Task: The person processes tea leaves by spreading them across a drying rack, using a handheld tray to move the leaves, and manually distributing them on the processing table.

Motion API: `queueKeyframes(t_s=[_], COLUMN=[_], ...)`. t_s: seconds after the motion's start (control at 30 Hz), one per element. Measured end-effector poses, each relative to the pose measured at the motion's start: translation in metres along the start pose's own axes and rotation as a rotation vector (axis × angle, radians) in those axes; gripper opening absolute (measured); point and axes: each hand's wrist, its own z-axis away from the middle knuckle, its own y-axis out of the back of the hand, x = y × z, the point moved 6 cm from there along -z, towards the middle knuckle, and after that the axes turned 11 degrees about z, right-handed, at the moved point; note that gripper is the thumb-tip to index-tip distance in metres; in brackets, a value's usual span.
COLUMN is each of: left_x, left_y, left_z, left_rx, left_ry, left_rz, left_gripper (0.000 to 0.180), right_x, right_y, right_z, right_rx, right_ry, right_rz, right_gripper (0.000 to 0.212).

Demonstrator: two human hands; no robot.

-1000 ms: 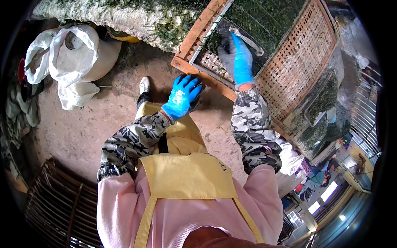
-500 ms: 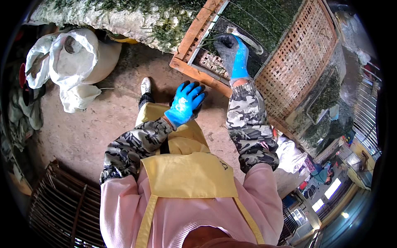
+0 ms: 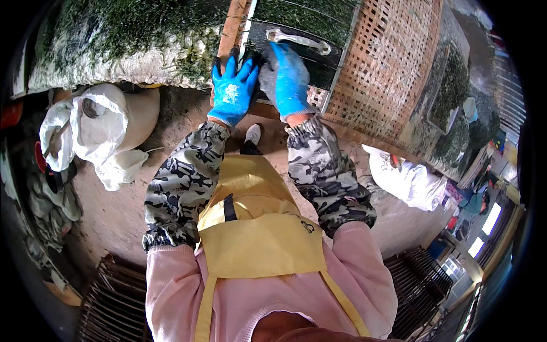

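Both my hands wear blue gloves with dark grip coating. My left hand (image 3: 233,91) lies with fingers spread on the near edge of a wooden frame (image 3: 228,43). Right beside it, my right hand (image 3: 289,80) is slightly blurred, its fingers curled in; whatever they hold, if anything, is hidden. It is over a dark board with a white handle (image 3: 299,40), just beyond the hand. Dark green, seaweed-like strands (image 3: 307,14) cover the panel past the handle. A pale metal strip (image 3: 247,28) runs along the board's left side.
A woven lattice panel (image 3: 382,74) lies to the right. Heaped green strands (image 3: 131,34) cover a pale ledge on the left. White sacks (image 3: 102,125) stand on the floor at left, another white sack (image 3: 410,182) at right. Slatted racks (image 3: 117,296) stand behind on both sides.
My left hand has moved forward from above my apron onto the frame's edge. My right hand has drawn left and closer to it. The view has shifted, and I stand nearer the frame.
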Motion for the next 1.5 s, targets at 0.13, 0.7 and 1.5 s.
queueKeyframes(t_s=[0.13, 0.7, 1.5], left_x=[-0.005, 0.008, 0.008], left_y=[0.019, 0.045, 0.005], left_z=[0.010, 0.121, 0.008], left_rx=[0.087, 0.236, -0.019], left_ry=[0.049, 0.181, 0.046], left_rz=[0.193, 0.379, -0.030], left_gripper=[0.040, 0.037, 0.048], right_x=[0.037, -0.020, 0.038], right_y=[-0.017, -0.047, 0.009], right_z=[0.009, -0.004, 0.035], right_rx=[0.041, -0.317, 0.059], right_ry=[-0.215, 0.354, -0.594], right_rz=[-0.287, 0.228, -1.140], right_gripper=[0.035, 0.012, 0.019])
